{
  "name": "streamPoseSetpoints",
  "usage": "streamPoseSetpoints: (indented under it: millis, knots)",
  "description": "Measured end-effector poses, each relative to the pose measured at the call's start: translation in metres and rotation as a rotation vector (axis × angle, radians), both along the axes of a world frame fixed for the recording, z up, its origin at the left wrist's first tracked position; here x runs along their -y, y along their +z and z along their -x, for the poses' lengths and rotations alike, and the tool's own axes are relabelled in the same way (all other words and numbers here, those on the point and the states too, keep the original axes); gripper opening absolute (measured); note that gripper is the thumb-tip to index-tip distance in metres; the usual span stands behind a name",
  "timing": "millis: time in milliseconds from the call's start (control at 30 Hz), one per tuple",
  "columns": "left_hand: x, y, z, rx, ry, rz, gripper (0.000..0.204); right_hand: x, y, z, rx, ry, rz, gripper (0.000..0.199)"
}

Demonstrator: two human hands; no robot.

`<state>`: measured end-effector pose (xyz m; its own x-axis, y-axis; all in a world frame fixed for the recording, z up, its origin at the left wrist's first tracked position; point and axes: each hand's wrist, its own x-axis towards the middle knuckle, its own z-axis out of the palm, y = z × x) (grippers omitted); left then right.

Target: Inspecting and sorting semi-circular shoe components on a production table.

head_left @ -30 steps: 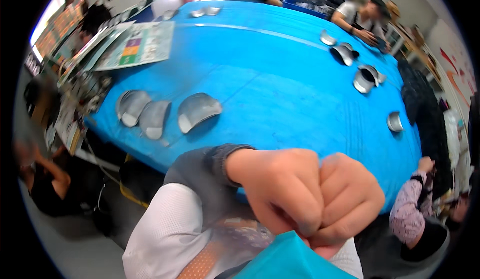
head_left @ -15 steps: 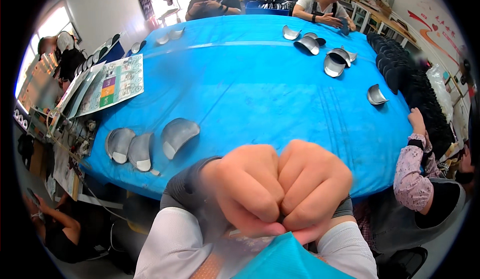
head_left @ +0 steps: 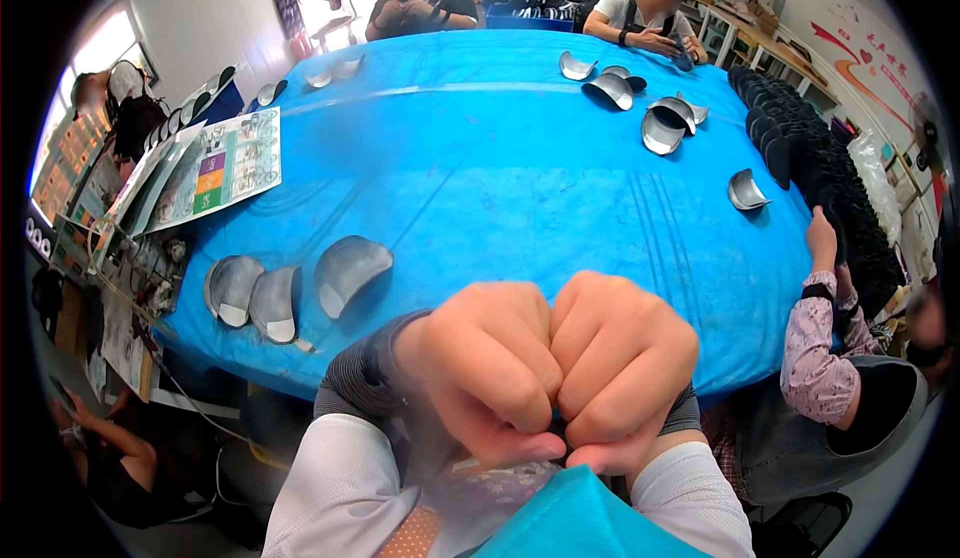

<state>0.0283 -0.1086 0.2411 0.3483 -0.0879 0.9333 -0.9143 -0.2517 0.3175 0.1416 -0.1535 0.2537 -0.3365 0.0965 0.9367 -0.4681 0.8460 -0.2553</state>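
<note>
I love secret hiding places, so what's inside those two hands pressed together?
Between the left hand and right hand, low down, there's a small dark spot, maybe just shadow. Their curled fingers cover the rest, so I can't tell whether anything's held.

Bright; window (head_left: 102,38) glaring at left; fisheye curvature, black corners.

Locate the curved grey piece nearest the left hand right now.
In the head view, the curved grey piece lies on the blue table, forward and left of the left hand, just right of the clustered grey pieces.
</note>
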Motion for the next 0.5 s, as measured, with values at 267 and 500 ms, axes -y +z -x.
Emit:
streamPoseSetpoints:
  millis: [267,500]
  knots:
    - [0.0015,-0.0070,-0.0021,0.005,-0.013,0.036,0.022,0.0010,-0.0061,-0.0046,0.034,-0.068,-0.015,0.038]
    - [-0.0042,-0.0095,0.0065,0.011,-0.002,0.018,0.023,-0.0036,-0.0090,0.0048,0.027,-0.079,-0.023,0.038]
